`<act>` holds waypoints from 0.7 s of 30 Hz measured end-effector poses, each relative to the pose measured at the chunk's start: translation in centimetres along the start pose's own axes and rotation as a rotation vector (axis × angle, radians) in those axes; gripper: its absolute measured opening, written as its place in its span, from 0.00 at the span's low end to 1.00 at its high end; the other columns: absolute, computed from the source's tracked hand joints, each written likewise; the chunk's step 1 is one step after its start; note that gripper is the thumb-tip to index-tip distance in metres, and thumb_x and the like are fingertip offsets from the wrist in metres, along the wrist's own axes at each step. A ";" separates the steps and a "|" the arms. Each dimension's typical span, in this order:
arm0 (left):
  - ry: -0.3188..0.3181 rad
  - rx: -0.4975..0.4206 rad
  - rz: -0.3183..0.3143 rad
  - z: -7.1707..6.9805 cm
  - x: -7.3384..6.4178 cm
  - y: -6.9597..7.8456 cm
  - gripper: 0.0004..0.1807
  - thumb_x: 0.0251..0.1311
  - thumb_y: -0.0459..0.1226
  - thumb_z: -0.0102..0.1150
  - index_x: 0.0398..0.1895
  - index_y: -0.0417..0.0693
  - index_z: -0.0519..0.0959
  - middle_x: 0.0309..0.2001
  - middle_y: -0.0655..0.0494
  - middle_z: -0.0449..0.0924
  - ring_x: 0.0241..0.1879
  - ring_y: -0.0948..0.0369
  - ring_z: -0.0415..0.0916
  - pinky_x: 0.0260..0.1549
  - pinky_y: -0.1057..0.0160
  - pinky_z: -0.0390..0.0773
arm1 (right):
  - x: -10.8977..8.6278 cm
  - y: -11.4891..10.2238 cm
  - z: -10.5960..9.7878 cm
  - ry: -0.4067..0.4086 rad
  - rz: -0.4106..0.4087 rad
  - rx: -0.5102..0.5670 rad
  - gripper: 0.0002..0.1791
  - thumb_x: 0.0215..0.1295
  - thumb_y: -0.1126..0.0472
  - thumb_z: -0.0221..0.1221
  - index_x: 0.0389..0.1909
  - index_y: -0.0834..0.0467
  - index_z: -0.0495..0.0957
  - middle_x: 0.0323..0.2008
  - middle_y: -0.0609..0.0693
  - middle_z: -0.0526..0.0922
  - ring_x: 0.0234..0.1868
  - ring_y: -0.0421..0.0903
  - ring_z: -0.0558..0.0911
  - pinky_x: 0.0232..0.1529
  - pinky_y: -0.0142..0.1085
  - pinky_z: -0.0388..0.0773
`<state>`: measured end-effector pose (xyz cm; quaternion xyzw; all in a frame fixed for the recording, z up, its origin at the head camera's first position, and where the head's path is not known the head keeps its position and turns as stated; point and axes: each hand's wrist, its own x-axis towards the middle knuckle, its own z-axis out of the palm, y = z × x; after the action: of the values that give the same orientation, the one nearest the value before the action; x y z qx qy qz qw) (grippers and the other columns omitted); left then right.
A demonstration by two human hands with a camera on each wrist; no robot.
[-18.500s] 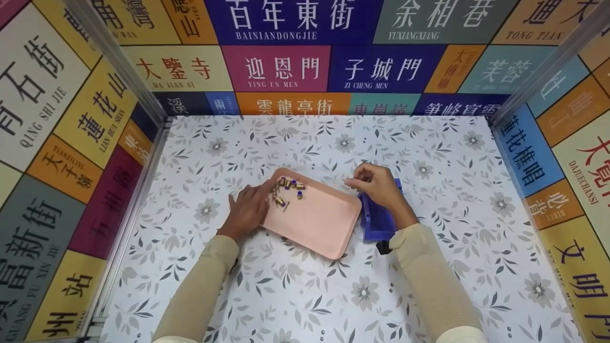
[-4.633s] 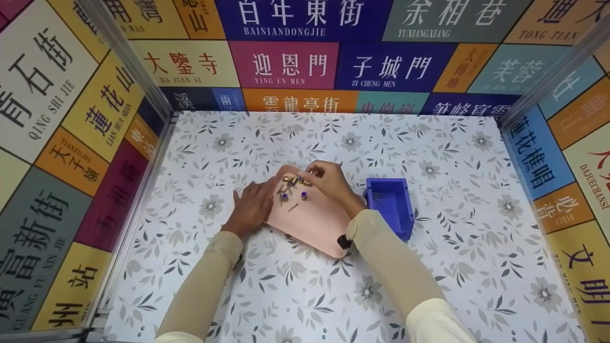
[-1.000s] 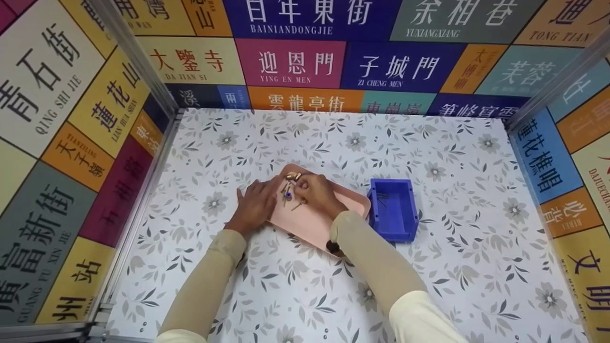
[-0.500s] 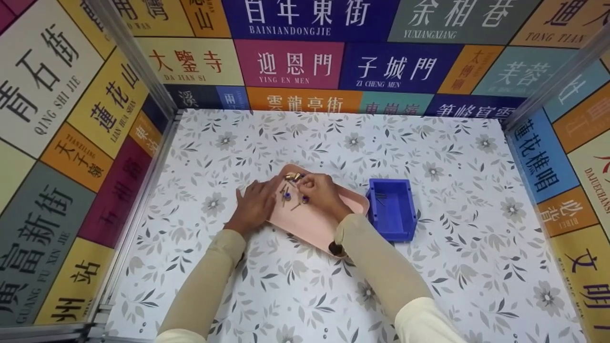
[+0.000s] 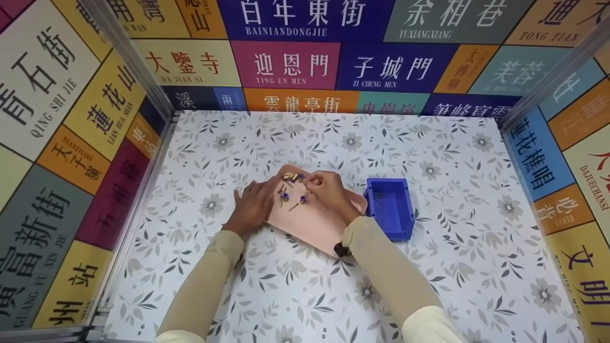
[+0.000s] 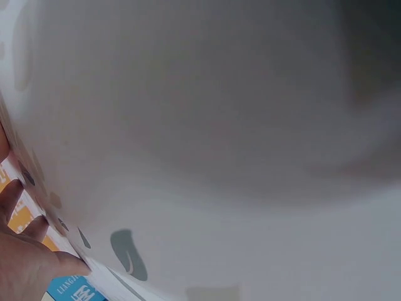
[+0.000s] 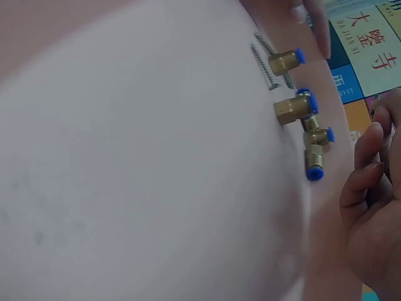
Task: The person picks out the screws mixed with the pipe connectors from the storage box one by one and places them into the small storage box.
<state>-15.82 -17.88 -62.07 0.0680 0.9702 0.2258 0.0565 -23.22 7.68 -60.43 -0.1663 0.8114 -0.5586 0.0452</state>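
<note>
Fingers of the right hand (image 5: 329, 190) are curled, thumb and forefinger drawn close together over the far side of the pale pink, round-cornered rectangular tray (image 5: 310, 226); whether they pinch anything, I cannot tell. Those of the left hand (image 5: 252, 205) lie extended and spread at the tray's left edge, seemingly to steady it. Toward that end of the tray lie small brass fittings with blue collars (image 5: 303, 200), mixed with slim, threaded metal screws (image 5: 293, 207). Just beside the tray's right end stands the open-topped blue plastic bin (image 5: 394, 214), holding a few thin metal pieces (image 5: 378, 196) that look like screws, with no fitting visible among them. That suggests the step in hand is sorting screws from fittings. If so, the next move calls for a neat pinch on one screw's shank, leaving neighbouring fittings undisturbed, then a carry to the bin.
</note>
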 end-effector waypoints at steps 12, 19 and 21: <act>0.002 -0.010 -0.012 -0.2 -0.1 0.2 0.30 0.81 0.55 0.30 0.83 0.73 0.47 0.75 0.53 0.65 0.79 0.42 0.52 0.68 0.20 0.39 | -0.6 -1.9 -3.7 0.063 0.016 0.011 0.05 0.64 0.62 0.66 0.34 0.60 0.88 0.17 0.44 0.80 0.14 0.39 0.75 0.18 0.29 0.71; -0.006 -0.011 -0.021 -0.2 -0.1 0.3 0.30 0.81 0.55 0.30 0.83 0.75 0.46 0.75 0.55 0.64 0.79 0.43 0.52 0.69 0.20 0.38 | -1.3 -2.4 -7.2 0.117 -0.021 -0.016 0.04 0.65 0.60 0.67 0.33 0.56 0.88 0.18 0.45 0.82 0.14 0.41 0.77 0.19 0.30 0.75; -0.008 -0.012 -0.018 -0.1 -0.1 0.3 0.30 0.81 0.55 0.30 0.83 0.75 0.46 0.75 0.55 0.64 0.79 0.43 0.52 0.69 0.20 0.38 | -1.5 -2.5 -8.2 0.137 -0.027 -0.032 0.05 0.65 0.59 0.67 0.32 0.55 0.88 0.18 0.45 0.82 0.14 0.42 0.77 0.19 0.31 0.75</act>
<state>-15.71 -17.69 -61.81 0.0596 0.9691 0.2310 0.0627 -23.36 14.66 -55.23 -0.1391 0.8190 -0.5562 -0.0207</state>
